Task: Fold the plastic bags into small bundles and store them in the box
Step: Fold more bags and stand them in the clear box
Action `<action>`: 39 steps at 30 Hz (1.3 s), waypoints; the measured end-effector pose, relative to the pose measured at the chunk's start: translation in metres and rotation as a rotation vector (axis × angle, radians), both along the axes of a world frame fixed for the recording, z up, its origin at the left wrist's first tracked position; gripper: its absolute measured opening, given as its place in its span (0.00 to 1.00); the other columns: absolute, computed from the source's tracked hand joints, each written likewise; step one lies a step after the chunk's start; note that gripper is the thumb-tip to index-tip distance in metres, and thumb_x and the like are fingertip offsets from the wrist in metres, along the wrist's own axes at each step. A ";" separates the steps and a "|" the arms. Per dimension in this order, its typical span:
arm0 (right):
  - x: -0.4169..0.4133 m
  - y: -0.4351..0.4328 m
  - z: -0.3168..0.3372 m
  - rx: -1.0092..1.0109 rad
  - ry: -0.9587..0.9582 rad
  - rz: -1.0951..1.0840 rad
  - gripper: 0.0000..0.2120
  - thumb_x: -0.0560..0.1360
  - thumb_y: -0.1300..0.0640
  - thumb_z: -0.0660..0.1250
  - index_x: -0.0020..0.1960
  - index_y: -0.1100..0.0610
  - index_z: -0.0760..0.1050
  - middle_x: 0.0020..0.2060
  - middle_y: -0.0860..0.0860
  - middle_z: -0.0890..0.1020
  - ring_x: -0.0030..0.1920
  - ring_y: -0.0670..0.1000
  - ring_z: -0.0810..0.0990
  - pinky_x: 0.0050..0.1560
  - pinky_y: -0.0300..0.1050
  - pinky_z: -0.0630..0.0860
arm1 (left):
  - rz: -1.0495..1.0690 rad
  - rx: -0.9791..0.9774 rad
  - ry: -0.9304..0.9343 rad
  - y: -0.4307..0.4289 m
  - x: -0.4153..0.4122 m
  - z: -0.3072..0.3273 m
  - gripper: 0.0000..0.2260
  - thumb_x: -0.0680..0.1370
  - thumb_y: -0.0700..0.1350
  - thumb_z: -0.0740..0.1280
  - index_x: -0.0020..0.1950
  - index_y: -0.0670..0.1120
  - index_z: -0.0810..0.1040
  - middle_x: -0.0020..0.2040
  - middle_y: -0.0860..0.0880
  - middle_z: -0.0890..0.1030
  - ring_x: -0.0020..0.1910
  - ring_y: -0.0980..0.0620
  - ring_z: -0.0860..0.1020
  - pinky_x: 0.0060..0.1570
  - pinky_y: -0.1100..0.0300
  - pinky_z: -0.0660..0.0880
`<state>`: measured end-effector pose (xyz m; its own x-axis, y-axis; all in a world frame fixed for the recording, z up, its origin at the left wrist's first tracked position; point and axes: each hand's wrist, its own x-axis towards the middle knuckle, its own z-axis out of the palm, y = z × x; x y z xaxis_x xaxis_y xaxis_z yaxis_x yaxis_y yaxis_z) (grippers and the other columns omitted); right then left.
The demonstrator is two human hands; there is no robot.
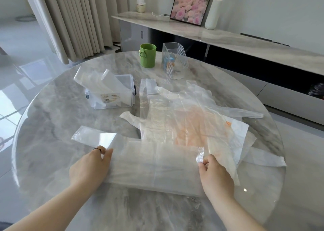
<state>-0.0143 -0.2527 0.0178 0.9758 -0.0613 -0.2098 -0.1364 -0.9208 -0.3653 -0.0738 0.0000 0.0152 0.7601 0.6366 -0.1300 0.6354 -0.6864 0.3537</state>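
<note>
Your left hand (91,167) lies open, pinning the plastic bag (154,167) flat on the table (52,187) before you, while your right hand (214,173) pinches its edge, apparently to fold it; the box (114,97) waits beyond.

The left hand (90,166) is pressing flat on a folded translucent plastic bag (154,167) on the round marble table (52,125); the right hand (216,175) is pinching its right edge; the clear storage box (114,94) is sitting open beyond.
</note>
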 end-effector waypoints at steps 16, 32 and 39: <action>-0.008 0.000 0.007 0.029 0.065 -0.052 0.14 0.76 0.57 0.56 0.33 0.52 0.56 0.31 0.47 0.68 0.38 0.54 0.70 0.34 0.43 0.62 | -0.144 -0.069 -0.069 -0.001 -0.010 0.004 0.14 0.78 0.55 0.59 0.38 0.46 0.72 0.55 0.63 0.72 0.51 0.50 0.69 0.52 0.61 0.59; -0.008 0.000 0.002 -0.022 -0.024 -0.071 0.04 0.77 0.63 0.53 0.47 0.55 0.59 0.38 0.51 0.72 0.39 0.55 0.71 0.36 0.42 0.64 | -0.582 0.237 -0.175 -0.019 -0.014 -0.015 0.24 0.81 0.58 0.40 0.64 0.47 0.67 0.61 0.41 0.78 0.62 0.48 0.66 0.68 0.59 0.47; -0.004 -0.002 -0.001 -0.026 -0.017 -0.085 0.06 0.76 0.65 0.53 0.48 0.56 0.56 0.35 0.51 0.71 0.37 0.55 0.71 0.28 0.43 0.61 | -0.830 0.374 0.061 -0.038 0.000 -0.033 0.30 0.82 0.53 0.38 0.57 0.53 0.80 0.57 0.53 0.81 0.58 0.57 0.78 0.68 0.63 0.46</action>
<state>-0.0186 -0.2551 0.0168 0.9703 -0.1491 -0.1902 -0.2082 -0.9156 -0.3441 -0.0737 -0.0383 -0.0180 0.9914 -0.1035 -0.0798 -0.1040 -0.9946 -0.0021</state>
